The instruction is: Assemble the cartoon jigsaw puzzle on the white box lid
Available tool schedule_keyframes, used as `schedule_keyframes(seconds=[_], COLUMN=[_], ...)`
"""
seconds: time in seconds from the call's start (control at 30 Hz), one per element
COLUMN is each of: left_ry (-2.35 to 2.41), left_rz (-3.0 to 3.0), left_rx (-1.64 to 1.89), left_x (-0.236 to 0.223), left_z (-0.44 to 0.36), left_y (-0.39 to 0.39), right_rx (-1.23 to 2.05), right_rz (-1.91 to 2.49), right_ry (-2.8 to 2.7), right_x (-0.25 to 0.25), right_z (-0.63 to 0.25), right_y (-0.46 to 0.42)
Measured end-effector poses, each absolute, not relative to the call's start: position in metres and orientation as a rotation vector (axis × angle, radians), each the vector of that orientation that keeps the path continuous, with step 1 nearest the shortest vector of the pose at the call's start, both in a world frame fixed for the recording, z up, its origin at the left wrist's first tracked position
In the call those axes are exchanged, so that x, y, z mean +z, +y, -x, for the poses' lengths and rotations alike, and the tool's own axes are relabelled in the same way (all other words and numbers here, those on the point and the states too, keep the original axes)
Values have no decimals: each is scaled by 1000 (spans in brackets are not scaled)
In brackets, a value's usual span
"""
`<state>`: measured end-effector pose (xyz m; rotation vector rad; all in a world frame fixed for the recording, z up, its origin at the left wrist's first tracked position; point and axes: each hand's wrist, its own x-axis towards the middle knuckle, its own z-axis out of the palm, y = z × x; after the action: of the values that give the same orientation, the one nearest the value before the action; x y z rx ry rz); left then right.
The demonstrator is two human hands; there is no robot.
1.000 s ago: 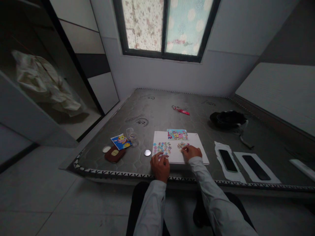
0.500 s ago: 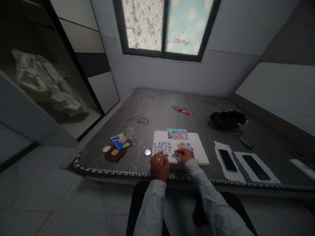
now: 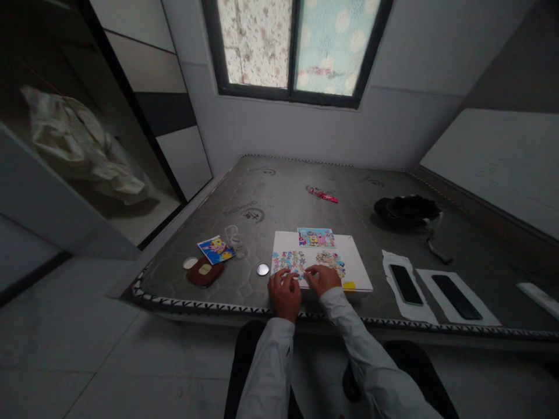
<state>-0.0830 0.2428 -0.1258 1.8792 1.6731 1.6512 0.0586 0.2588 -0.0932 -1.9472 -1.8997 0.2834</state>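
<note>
Grey mattress [image 3: 279,186] seen from its near edge, tile floor below. Closest up are two bare hands: left hand [image 3: 285,294] curled, fingertips down among the pieces, right hand [image 3: 323,279] fingertips down beside the other bunch; can't tell if either is actually pinching one. Under them sits one white board [image 3: 353,273], long side running left-right, with two clusters: left jigsaw pieces [image 3: 288,262], right jigsaw pieces [image 3: 331,263]. One cartoon picture card [image 3: 316,237] overlaps its far edge, also lying lengthwise. To the left: one metal disc [image 3: 262,269], one brown pouch [image 3: 205,272], one cartoon card [image 3: 215,250], clear plastic cups [image 3: 236,241]. To the right: two phones [image 3: 406,284] [image 3: 455,297] on white sheets. Farther back: one pink packet [image 3: 322,195], one black bag [image 3: 406,210], one window [image 3: 292,49].
</note>
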Motion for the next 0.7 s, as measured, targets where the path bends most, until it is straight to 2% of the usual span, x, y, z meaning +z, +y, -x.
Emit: schedule_keyframes(seconds=[0.33, 0.7], left_ry=[1760, 1811], left_rz=[-1884, -2030], left_rx=[1579, 1442], left_x=[-120, -128], left_z=[84, 84], left_y=[239, 241], right_rx=[12, 19], right_rz=[1818, 1797], right_ry=[-2164, -2260], right_x=[-103, -101], right_z=[-55, -61], right_y=[231, 229])
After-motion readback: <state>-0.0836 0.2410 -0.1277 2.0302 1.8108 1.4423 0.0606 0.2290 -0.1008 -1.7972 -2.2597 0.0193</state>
